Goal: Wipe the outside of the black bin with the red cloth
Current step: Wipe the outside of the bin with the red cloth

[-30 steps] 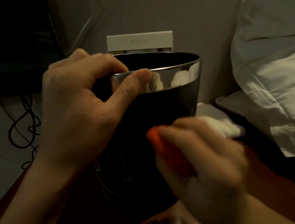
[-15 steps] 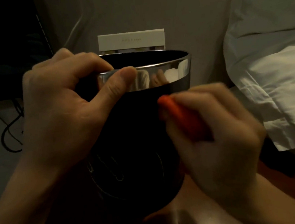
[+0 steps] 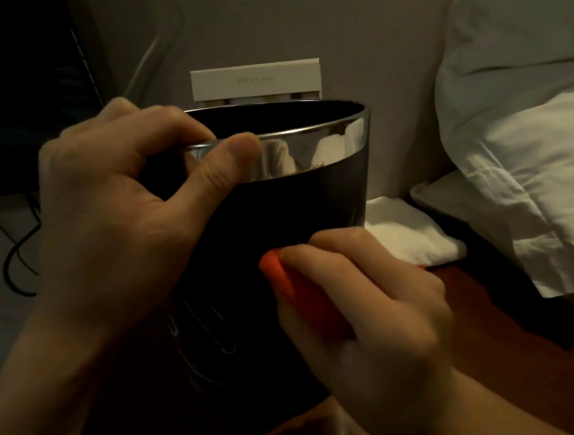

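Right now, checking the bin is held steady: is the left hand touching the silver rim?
Touching. The head view shows the left hand gripping the black bin at its silver rim, thumb pressed flat on the outside, fingers curled over the edge.

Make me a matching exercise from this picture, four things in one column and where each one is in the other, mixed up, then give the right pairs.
Things:
1. round black bin with a shiny metal rim band
2. bunched red cloth
3. folded white towel
4. pale flat cardboard box

Places:
A. against the wall behind the bin
B. gripped at the rim by the left hand
C. lying right of the bin, beside the white pillow
D. held in the right hand against the bin's side

Pairs: 1-B, 2-D, 3-C, 4-A
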The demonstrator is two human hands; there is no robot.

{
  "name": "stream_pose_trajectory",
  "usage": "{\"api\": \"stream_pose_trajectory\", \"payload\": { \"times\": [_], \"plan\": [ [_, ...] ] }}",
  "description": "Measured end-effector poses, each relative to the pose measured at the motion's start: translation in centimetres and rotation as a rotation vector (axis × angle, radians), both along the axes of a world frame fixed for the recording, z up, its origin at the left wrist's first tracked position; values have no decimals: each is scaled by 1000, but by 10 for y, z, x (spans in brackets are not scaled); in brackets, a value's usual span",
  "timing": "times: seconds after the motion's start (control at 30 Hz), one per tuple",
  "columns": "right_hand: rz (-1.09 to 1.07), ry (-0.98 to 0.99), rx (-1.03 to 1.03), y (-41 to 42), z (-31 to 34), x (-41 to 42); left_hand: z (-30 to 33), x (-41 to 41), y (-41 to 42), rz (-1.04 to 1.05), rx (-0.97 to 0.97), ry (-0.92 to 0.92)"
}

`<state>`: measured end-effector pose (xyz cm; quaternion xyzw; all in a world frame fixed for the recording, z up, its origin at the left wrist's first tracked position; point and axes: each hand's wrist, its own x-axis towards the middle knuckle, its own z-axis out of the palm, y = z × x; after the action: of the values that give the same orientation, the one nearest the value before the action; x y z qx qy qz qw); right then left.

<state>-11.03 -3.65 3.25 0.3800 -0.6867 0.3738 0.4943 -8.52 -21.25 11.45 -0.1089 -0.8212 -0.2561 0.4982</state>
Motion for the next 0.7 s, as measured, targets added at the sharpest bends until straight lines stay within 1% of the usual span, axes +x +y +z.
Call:
{"api": "stream_pose_trajectory", "payload": {
  "times": [0.07,0.2,0.37,0.4,0.5,0.53,0.7],
  "plan": [
    [15,-5,4,8,8,-6,1,1,0,-3,-5,1],
    [-74,-14,-119,25,29,-19,0,-1,0,0,-13,0],
    [42,-15,29,6,0,-4,-2,-3,-2,-24,18,-4],
    [58,-32,9,12,7,-8,-2,-3,-2,-24,18,-1],
    [-9,-79,-115,29,26,-21,-1,0,1,-14,0,-3],
    [-14,-76,-127,29,26,-21,0,1,1,-12,0,1],
    [35,9,33,4,-8,-5,1,3,1,-18,4,4]
  ]
}}
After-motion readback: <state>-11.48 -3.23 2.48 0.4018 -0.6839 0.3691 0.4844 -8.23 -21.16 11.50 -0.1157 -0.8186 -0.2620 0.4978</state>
